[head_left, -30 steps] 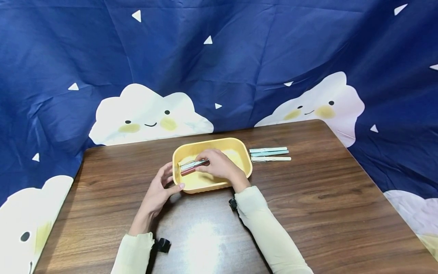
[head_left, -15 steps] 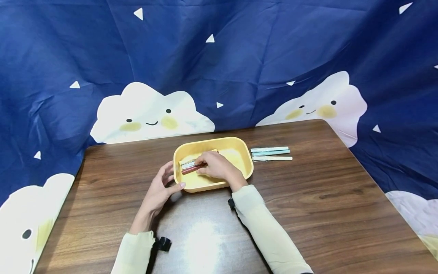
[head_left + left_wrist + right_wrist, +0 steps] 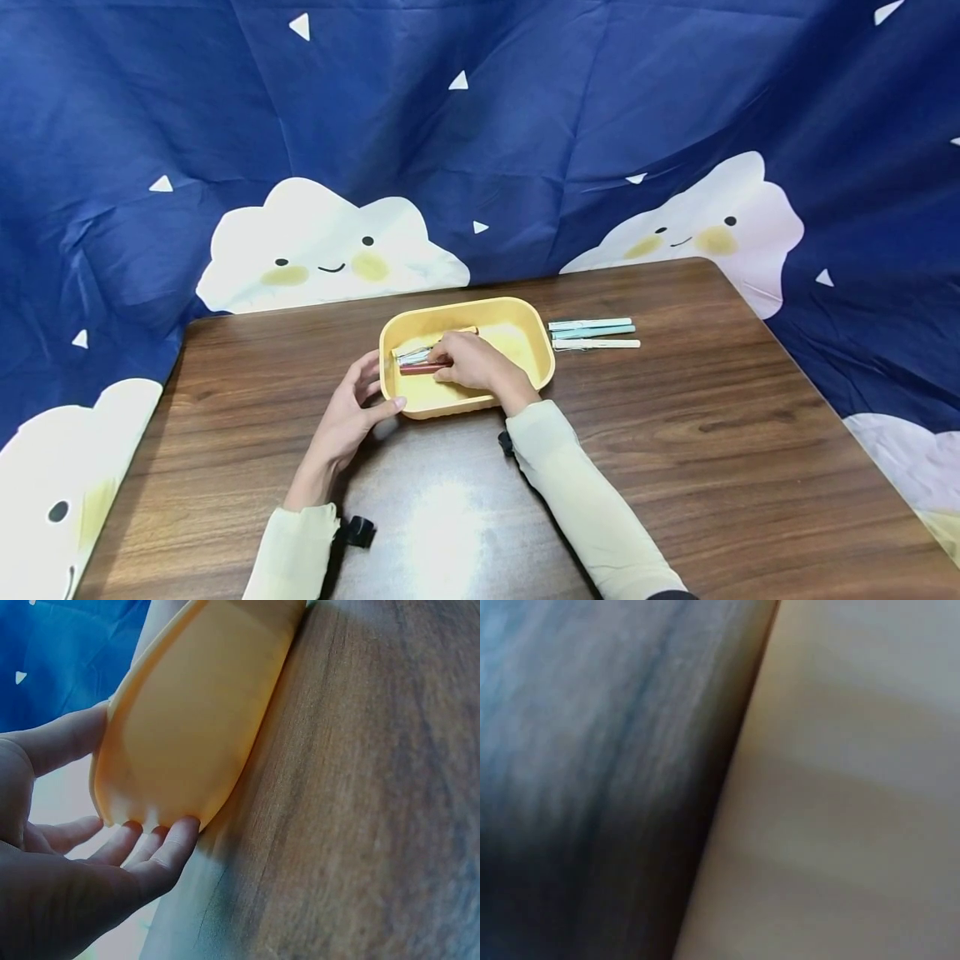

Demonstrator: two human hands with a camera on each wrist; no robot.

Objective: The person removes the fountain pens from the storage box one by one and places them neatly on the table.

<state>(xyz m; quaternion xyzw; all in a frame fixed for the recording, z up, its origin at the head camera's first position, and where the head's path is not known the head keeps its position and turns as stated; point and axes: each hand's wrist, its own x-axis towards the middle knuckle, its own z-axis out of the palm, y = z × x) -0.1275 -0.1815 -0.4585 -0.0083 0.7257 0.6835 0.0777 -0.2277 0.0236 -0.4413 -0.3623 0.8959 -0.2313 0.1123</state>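
A yellow plastic box (image 3: 420, 410) stands on the table. My left hand (image 3: 352, 412) holds its left end, thumb at the near corner. In the left wrist view, the fingertips (image 3: 182, 827) press against the box's end wall. My right hand (image 3: 476, 364) reaches into the box, its thumb and fingers pinching a dark red pen (image 3: 420, 369). Beside that pen lie a silvery-blue pen (image 3: 412, 359) and a yellowish one (image 3: 403, 352), partly hidden by the fingers. The right wrist view shows only the blurred box wall (image 3: 840, 810) beside the wood.
Just right of the box, a white pen (image 3: 592, 323), a light blue pen (image 3: 596, 332) and a cream pen (image 3: 600, 343) lie side by side on the wooden table (image 3: 712, 433). Behind the table hangs a blue curtain (image 3: 510, 125) with clouds.
In the box, the dark red pen has turned from a slant to nearly level, lining up closer to the other pens. My right hand has shifted slightly; my left hand keeps its place.
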